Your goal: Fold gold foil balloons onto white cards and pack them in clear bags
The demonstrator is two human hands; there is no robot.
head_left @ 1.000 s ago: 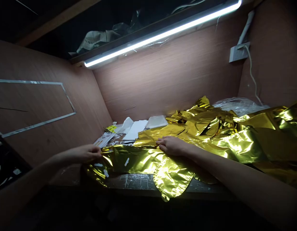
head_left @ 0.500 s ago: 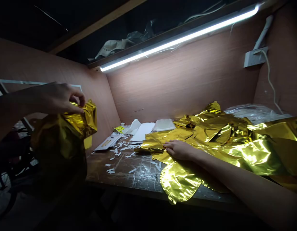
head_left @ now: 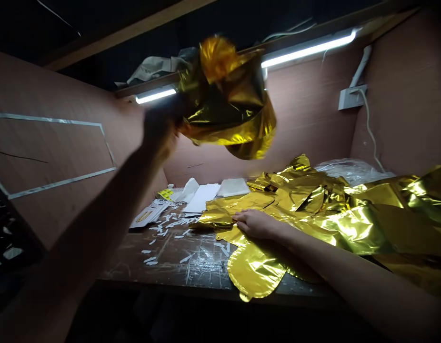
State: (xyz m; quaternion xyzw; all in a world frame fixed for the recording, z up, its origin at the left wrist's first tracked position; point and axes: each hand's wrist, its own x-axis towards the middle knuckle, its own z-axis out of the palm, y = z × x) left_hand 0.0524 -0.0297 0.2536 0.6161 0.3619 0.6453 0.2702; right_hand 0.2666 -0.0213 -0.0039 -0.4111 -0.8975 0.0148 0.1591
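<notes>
My left hand (head_left: 163, 126) is raised above the table, dark and blurred, gripping a crumpled gold foil piece (head_left: 231, 105) that hangs in front of the lamp and the back wall. My right hand (head_left: 254, 223) lies palm down, its fingers flat on the left part of a spread heap of gold foil (head_left: 349, 224). A rounded foil piece (head_left: 258, 271) from that heap reaches over the table's front edge, below my right wrist.
On the scratched brown table (head_left: 170, 267) lie small white scraps, white paper sheets (head_left: 202, 197) and a stack of cards (head_left: 149, 214). Clear plastic (head_left: 352, 169) sits behind the foil. A lit tube lamp (head_left: 309, 47) and a white socket box (head_left: 352, 97) are on the back wall.
My left hand has swung up and to the right with the foil, from the left side to in front of the lamp. My right hand stays on the heap. The view has turned slightly left.
</notes>
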